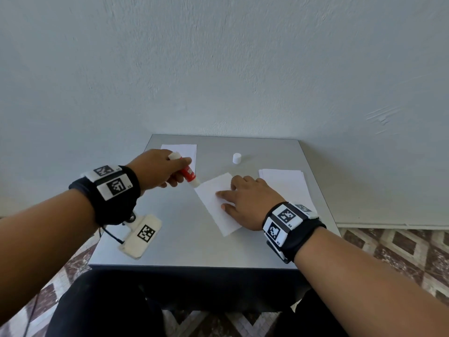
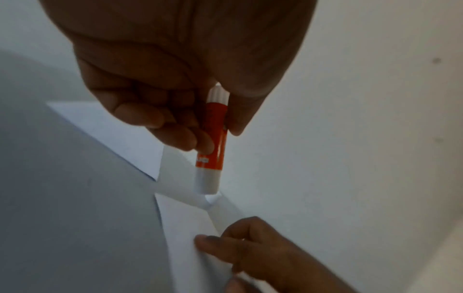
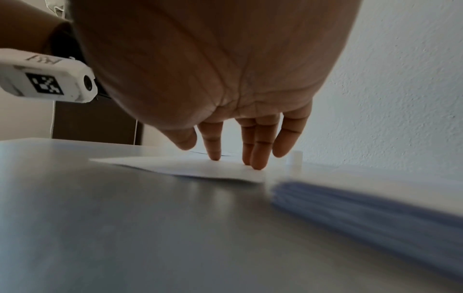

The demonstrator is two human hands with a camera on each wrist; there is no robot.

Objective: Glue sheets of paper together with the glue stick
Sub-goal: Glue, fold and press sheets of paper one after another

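Note:
My left hand [image 1: 167, 171] grips a red and white glue stick [image 1: 189, 175], uncapped, tilted with its tip down at the far left corner of a white sheet of paper [image 1: 213, 203]. In the left wrist view the glue stick [image 2: 213, 146] points down at that sheet [image 2: 185, 226]; whether the tip touches the paper I cannot tell. My right hand [image 1: 245, 198] lies on the sheet with straight spread fingers [image 3: 258, 152] pressing the paper [image 3: 190, 167] flat on the grey table [image 1: 175, 229].
The white cap [image 1: 236, 158] stands at the back of the table. A stack of paper [image 1: 286, 183] lies to the right, also seen close up in the right wrist view [image 3: 375, 202]. Another sheet [image 1: 183, 150] lies at the back left. A white tagged device [image 1: 141, 235] hangs under my left wrist.

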